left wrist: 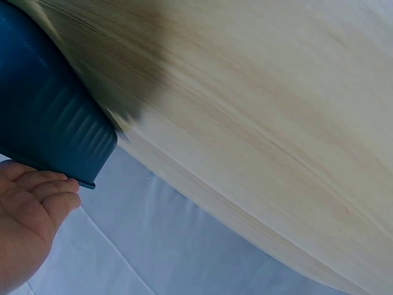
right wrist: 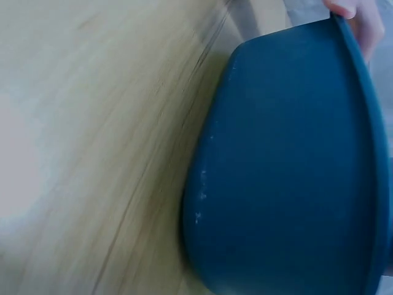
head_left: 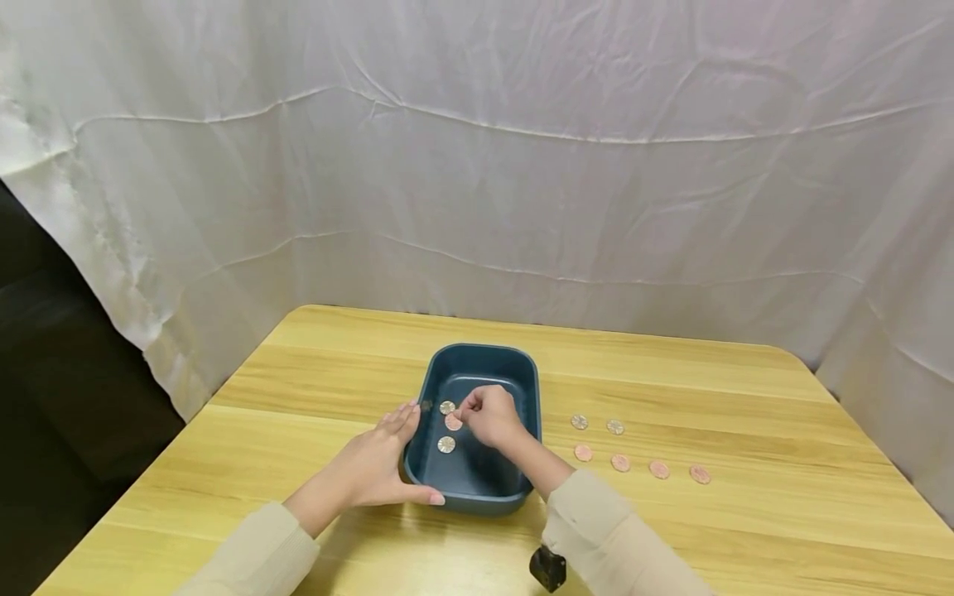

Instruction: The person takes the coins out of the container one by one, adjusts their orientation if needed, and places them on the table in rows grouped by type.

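Three coins already lie inside the dark blue tub (head_left: pixel 522 389), which stands near the middle of the wooden desk (head_left: pixel 298 372): a silver coin (head_left: pixel 447 407) toward the far part of the floor, a copper coin (head_left: pixel 452 422) just beside it, and a second silver coin (head_left: pixel 446 444) nearer the person. Six coins remain on the desk to the right of the tub, two silver ones (head_left: pixel 597 424) behind and a row of four copper ones (head_left: pixel 641 464) in front, so by the look of it roughly a third of the moving is done.

The right hand (head_left: pixel 492 415) hovers over the tub's interior with its fingers curled in toward the thumb, right above the copper coin; whether they pinch it or have let go, I cannot tell. The left hand (head_left: pixel 373 468) lies flat against the tub's left wall, fingers straight and close together, thumb along the near rim, steadying it.

The tub is a rounded rectangle of matt plastic with ribbed corners
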Demonstrator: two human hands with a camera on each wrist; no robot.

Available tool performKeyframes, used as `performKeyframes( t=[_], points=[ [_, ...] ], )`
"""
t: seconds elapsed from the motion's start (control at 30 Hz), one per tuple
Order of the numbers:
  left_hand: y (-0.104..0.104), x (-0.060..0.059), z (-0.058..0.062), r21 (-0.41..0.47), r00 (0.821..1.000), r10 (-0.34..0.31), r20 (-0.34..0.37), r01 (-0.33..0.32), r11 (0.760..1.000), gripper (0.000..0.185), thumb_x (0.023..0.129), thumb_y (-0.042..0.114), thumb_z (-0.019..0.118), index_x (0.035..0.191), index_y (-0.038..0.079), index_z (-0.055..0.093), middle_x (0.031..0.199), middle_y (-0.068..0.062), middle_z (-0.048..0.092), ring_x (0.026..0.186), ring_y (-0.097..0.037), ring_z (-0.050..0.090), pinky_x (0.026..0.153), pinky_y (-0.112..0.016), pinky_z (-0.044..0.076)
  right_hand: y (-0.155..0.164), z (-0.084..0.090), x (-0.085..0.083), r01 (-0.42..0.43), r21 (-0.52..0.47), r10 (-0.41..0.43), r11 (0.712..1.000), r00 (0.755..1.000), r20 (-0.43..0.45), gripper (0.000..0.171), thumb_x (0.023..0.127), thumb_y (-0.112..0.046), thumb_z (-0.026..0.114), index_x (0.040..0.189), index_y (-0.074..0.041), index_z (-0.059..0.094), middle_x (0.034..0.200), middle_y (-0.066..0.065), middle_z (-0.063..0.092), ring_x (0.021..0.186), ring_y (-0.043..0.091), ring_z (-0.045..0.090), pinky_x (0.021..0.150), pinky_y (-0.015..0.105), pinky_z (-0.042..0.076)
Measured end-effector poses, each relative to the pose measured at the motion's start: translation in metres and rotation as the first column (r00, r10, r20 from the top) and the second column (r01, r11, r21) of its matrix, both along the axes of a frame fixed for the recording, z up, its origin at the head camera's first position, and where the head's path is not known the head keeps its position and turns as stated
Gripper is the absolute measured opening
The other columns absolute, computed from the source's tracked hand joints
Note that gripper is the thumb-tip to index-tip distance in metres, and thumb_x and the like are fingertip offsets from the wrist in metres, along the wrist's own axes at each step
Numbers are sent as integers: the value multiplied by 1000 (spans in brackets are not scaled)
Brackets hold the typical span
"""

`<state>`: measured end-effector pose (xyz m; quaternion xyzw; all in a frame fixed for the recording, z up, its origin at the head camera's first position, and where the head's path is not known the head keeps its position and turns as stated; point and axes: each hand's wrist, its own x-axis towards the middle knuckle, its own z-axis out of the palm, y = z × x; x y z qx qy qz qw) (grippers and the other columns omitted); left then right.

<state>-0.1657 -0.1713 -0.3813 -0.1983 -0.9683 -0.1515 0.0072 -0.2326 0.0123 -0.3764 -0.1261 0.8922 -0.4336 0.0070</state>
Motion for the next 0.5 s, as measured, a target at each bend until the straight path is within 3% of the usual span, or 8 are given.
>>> performKeyframes(
  t=[0.23,0.5],
  points=[
    [-1,0,-1,7,1000,2,-2,-2,1000,118,62,76,63,143,-3,29,150,-19,28,137,-37,30,101,-51,40,18,8,6,14,-58,-15,998,1000,-18,13,83,-8,67,72,-2,68,66,5,63,54,10,46,49,22,38],
    [-1,-1,-3,16,1000,10,2,-10,1000,119,61,76,64,144,-2,28,151,-20,27,136,-39,31,100,-53,40,38,19,12,73,-119,-70,990,997,31,12,83,-7,66,73,0,67,62,3,56,56,12,44,50,23,35]
  ],
)
